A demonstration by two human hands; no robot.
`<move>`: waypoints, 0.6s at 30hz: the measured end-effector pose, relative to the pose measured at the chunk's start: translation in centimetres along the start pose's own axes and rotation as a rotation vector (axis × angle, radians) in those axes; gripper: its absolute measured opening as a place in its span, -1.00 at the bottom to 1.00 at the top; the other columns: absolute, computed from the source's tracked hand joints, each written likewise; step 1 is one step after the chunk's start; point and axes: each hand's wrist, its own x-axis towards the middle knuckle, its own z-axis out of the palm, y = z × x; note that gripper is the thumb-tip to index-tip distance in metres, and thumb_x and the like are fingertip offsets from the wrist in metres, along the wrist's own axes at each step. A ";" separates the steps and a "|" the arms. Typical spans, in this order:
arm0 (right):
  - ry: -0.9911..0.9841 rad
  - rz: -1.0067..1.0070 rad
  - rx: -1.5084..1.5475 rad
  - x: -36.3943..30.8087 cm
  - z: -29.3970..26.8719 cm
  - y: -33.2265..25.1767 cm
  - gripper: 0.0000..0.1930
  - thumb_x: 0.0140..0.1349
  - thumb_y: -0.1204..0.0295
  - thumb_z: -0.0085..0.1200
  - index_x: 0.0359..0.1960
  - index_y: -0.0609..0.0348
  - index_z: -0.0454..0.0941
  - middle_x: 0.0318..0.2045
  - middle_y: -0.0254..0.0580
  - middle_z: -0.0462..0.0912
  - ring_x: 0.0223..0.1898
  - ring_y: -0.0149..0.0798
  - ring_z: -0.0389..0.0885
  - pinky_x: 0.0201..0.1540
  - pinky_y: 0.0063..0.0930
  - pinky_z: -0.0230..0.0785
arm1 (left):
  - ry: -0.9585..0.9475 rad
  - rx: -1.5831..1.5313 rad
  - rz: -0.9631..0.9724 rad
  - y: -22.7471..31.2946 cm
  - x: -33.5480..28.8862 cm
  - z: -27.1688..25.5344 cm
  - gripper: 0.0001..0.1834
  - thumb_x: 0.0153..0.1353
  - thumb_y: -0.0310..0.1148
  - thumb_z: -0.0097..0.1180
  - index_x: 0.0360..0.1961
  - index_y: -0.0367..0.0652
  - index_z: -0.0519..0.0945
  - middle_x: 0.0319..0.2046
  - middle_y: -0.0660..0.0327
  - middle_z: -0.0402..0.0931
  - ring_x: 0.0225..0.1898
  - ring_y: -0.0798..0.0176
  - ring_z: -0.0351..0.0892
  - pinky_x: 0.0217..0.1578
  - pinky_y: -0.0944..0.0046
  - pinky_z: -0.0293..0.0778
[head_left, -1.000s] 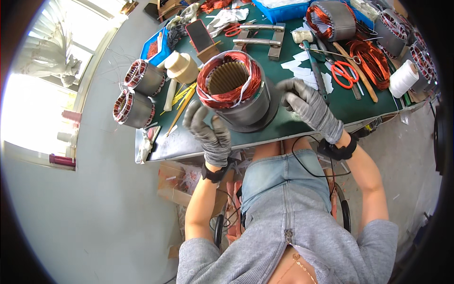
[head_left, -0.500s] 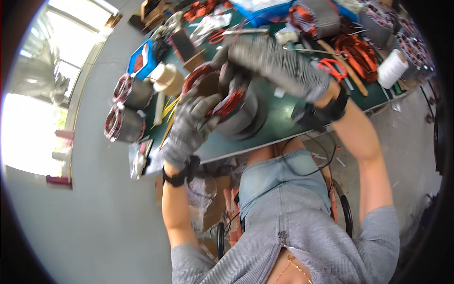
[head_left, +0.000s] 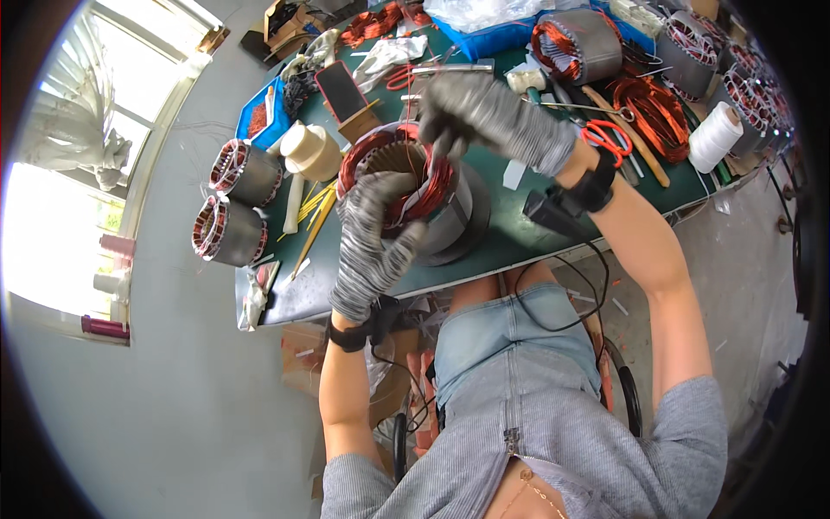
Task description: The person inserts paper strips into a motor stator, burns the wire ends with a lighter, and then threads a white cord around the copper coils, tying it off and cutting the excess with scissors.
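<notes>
Our left hand (head_left: 373, 246) loosely open, thumb apart, fingers over the copper-wound stator (head_left: 451, 216) just beyond it, our right hand (head_left: 486, 114) curled, its grip hidden from us, green surface (head_left: 510, 229) beneath both.

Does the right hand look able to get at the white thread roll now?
Probably yes: nothing covers the white roll, and nothing tall seems to stand between, though the right hand is busy at the stator.

Glossy red wire windings (head_left: 438, 189) top a smooth grey metal cylinder (head_left: 450, 225); the gloves (head_left: 506, 123) are matt, ribbed knit cloth, the green table (head_left: 508, 223) smooth and shiny.
</notes>
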 end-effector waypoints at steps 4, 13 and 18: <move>0.033 -0.122 0.311 0.3 -6.4 -2.1 -0.69 0.24 0.10 -0.13 -0.40 0.06 0.44 -0.44 -0.29 0.57 -0.49 -0.43 0.55 -0.51 -0.65 0.37 | -0.091 0.167 -0.009 0.9 0.9 1.9 -0.79 -0.07 -0.38 0.14 -0.33 -0.02 0.62 -0.23 0.23 0.46 -0.17 0.10 0.36 -0.08 0.12 0.20; 0.516 -0.563 -0.023 -9.3 -18.7 -11.7 -0.71 0.28 0.19 -0.17 -0.28 0.16 0.47 -0.40 -0.29 0.56 -0.38 -0.47 0.51 -0.32 -0.66 0.39 | 0.319 -0.579 -0.098 -1.7 1.0 -4.1 -0.69 0.13 -0.36 -0.10 -0.11 -0.25 0.45 -0.11 0.10 0.42 -0.11 0.24 0.45 -0.09 0.29 0.40; 0.596 -0.086 -0.573 -9.6 -17.3 -7.6 -0.67 0.29 0.18 -0.21 -0.28 0.20 0.45 -0.44 -0.33 0.51 -0.42 -0.53 0.48 -0.33 -0.67 0.38 | 0.608 -0.771 -0.102 -2.4 -4.7 -14.8 -0.55 0.17 -0.31 -0.13 0.06 -0.31 0.29 -0.03 0.07 0.36 0.07 0.15 0.30 0.13 0.18 0.19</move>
